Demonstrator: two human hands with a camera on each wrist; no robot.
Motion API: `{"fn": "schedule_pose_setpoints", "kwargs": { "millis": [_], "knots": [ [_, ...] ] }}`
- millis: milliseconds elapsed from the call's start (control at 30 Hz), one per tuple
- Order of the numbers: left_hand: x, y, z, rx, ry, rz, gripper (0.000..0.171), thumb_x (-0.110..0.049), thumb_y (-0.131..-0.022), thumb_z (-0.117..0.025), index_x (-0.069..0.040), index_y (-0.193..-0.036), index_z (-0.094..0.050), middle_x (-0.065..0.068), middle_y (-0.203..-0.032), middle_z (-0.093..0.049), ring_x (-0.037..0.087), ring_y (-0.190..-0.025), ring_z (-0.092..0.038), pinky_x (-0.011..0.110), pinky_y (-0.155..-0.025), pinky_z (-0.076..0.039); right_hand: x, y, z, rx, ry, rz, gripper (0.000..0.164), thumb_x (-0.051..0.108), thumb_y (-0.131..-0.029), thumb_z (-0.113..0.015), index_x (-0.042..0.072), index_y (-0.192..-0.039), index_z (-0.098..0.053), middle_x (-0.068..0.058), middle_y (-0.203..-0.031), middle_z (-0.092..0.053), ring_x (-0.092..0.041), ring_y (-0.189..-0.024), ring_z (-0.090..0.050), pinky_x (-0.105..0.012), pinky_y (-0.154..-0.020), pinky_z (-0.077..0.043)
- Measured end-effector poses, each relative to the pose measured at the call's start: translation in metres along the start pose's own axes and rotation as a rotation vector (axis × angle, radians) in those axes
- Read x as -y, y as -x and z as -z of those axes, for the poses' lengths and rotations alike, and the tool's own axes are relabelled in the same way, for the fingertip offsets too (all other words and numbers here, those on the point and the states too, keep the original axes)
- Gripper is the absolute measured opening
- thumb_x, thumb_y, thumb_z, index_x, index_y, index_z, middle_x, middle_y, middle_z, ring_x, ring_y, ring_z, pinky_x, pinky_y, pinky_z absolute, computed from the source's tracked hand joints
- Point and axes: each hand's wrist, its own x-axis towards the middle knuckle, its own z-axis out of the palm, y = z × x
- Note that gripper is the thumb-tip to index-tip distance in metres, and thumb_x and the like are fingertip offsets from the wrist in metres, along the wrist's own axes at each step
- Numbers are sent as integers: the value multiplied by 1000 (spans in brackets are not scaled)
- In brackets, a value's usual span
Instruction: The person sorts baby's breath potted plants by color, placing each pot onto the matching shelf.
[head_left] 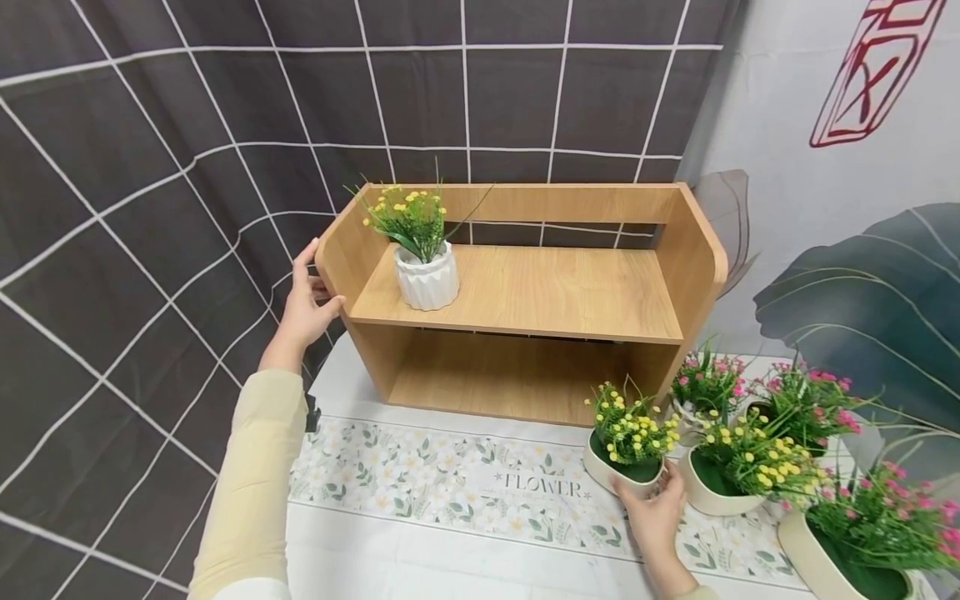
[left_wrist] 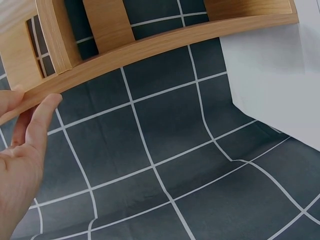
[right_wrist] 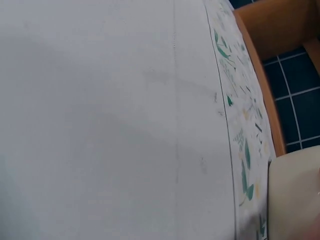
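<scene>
Thumb and fingers of the person's right hand (head_left: 651,508) are clamped on the near rim of a cream pot of yellow flowers (head_left: 628,446), which sits just beyond the palm; from where I stand, I can't tell whether its base touches the floral runner (head_left: 420,475) on the white table (head_left: 420,558). Off to that hand's right stands a long cream planter of pink flowers (head_left: 862,533), and close beside the gripped pot is a second yellow-flowered pot (head_left: 750,467), with two more pink-flowered plants behind. Farther back, across on the other side, the left hand (head_left: 306,300) pinches the side panel of a two-tier wooden shelf (head_left: 555,287), thumb on one face, fingers on the other. Up on its top board, near that left hand, stands a white ribbed pot (head_left: 427,279) of yellow flowers. Behind everything hangs a dark gridded curtain (head_left: 517,100).
</scene>
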Motion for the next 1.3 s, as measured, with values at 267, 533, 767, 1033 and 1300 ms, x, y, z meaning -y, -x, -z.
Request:
{"fn": "schedule_pose_setpoints", "kwargs": {
  "millis": [267,533,767,1033,1300],
  "knots": [
    [1,0,0,1,4,2,88,11,-85,-54,-22,-151,-5,37,-119,-46,51,-112,-51,59,-91,-46,-6,-6,-1,52,-105,43,90,-3,-71,-75,-10,-140,-18,-35,-137,-31,-47,-128,-33,-59,-107,-28],
    [0,0,0,2,5,-5,88,11,-85,-54,-21,-151,-6,37,-119,-46,52,-112,-51,59,-94,-44,-7,-6,4,218,9,22,96,6,-73,-78,-11,-144,-16,-37,-142,-27,-49,-132,-30,-57,-107,-30],
    [0,0,0,4,6,-13,89,11,-84,-55,-22,-151,-6,37,-118,-46,52,-111,-51,59,-92,-46,-3,-3,6,314,61,5,98,11,-73,-80,-14,-144,-17,-36,-144,-25,-49,-132,-31,-51,-108,-32],
    [0,0,2,11,17,-12,90,11,-84,-57,-23,-151,-7,36,-119,-47,51,-111,-52,59,-88,-48,-2,3,8,349,73,14,90,12,-70,-83,-11,-138,-30,-30,-136,-38,-44,-127,-40,-47,-105,-36],
    [0,0,1,-16,52,-37,90,14,-82,-58,-20,-151,-10,37,-120,-47,52,-110,-51,60,-93,-44,10,8,12,361,103,26,90,16,-70,-84,-10,-138,-31,-28,-133,-41,-42,-124,-43,-50,-102,-41]
  ]
}}
